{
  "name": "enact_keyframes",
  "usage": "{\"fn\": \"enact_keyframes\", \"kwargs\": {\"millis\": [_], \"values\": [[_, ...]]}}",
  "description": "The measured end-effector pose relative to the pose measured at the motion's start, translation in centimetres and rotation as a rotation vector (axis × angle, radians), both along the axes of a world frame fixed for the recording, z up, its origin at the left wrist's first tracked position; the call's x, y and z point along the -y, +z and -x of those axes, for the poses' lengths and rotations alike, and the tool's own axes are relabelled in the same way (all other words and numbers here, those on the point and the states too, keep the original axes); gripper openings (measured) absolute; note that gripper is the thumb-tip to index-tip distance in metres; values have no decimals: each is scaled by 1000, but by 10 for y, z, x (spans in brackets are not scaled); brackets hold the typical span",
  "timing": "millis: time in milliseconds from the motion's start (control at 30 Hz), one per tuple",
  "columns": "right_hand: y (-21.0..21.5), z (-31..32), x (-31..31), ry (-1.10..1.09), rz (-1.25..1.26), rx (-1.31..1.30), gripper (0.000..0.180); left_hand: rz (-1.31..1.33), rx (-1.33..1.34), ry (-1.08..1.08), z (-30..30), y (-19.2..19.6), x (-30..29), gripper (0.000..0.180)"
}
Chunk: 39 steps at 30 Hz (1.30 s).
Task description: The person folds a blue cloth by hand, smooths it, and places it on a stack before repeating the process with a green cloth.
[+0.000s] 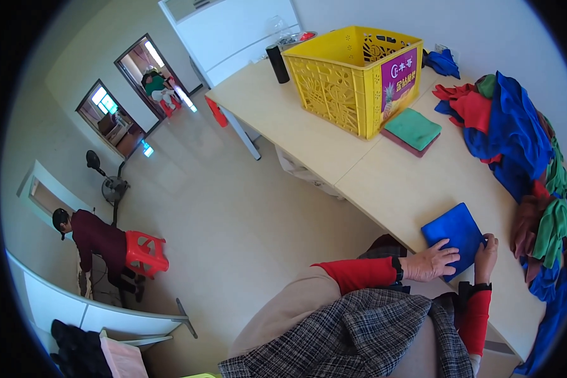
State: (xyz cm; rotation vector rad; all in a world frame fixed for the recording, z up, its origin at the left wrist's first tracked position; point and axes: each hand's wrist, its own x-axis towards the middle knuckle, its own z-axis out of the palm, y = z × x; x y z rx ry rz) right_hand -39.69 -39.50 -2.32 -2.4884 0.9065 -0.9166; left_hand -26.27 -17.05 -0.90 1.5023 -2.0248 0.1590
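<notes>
A folded blue cloth (pixel 455 232) lies on the pale wooden table (pixel 390 183) near its front edge. My left hand (pixel 429 263) rests flat on the cloth's near left corner, fingers spread. My right hand (pixel 486 252) pinches the cloth's right edge. Both arms wear red sleeves with dark wrist bands. Further back, a folded green cloth (pixel 413 127) sits on a folded dark red one beside a yellow plastic crate (pixel 353 72).
A heap of blue, red, green and brown cloths (pixel 529 164) fills the table's right side. A black cylinder (pixel 277 63) stands behind the crate. On the floor at left, another person (pixel 97 242) bends beside a red stool (pixel 146 253); a fan stands nearby.
</notes>
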Motion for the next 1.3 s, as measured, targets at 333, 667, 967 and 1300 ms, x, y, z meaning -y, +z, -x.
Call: {"fn": "enact_keyframes", "kwargs": {"millis": [333, 667, 967, 1300], "values": [[62, -17, -44, 89, 270, -210, 26, -249, -133, 46, -21, 27, 6, 23], [11, -53, -69, 236, 117, -342, 53, -59, -35, 417, -31, -19, 37, 59], [20, -46, -67, 65, 186, -507, 56, -186, -66, 413, -37, -7, 31, 61], [15, -35, -66, -8, 167, -498, 55, -246, 5, 472, -41, -4, 49, 64]]}}
